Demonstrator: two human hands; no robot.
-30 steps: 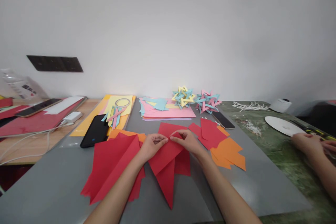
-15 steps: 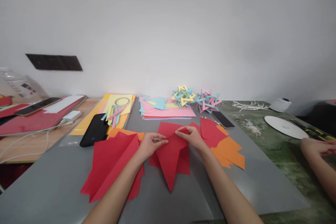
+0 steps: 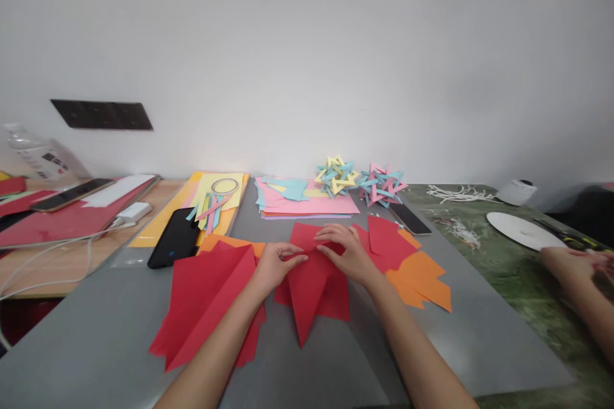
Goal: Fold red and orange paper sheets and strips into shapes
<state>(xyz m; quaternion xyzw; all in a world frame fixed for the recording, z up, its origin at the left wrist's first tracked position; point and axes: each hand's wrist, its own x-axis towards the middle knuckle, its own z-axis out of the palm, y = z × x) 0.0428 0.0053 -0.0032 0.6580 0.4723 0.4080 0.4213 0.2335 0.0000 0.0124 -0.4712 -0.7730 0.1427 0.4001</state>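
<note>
- Pale wall (image 3: 307,64) behind; grey-topped bench (image 3: 480,332) in front, coloured paper over much of it.
- Left hand (image 3: 275,268): thumb and fingers narrowed to a pinch, gripping the upper edge of a red sheet (image 3: 307,287).
- Right hand (image 3: 349,255): thumb and forefinger close together on the same edge, just beside the left fingertips; sheet pinched between both hands.
- Sheet sits mid-bench, one point slanting down toward the wearer, over another red paper (image 3: 339,300).
- Progress, as judged: folding under way, a slanted flap formed; edge looks not yet lined up or pressed flat. Earlier creases, if any, can't be made out.
- Left of the hands: red pile (image 3: 206,294), large pieces, at least one with a crease. Looks like stock left to work; count unclear.
- Right: loose red pieces (image 3: 388,246) and orange pieces (image 3: 419,278), overlapping.
- Farther back: stacked pastel paper (image 3: 311,206); beside it two paper stars, yellow-blue (image 3: 336,176) and pink-blue (image 3: 381,185), both apparently complete.
- Back left: black phone (image 3: 170,239), paper strips (image 3: 211,214).
- Far right: another person's hand (image 3: 568,268) near a white disc (image 3: 518,230); grip unclear.
</note>
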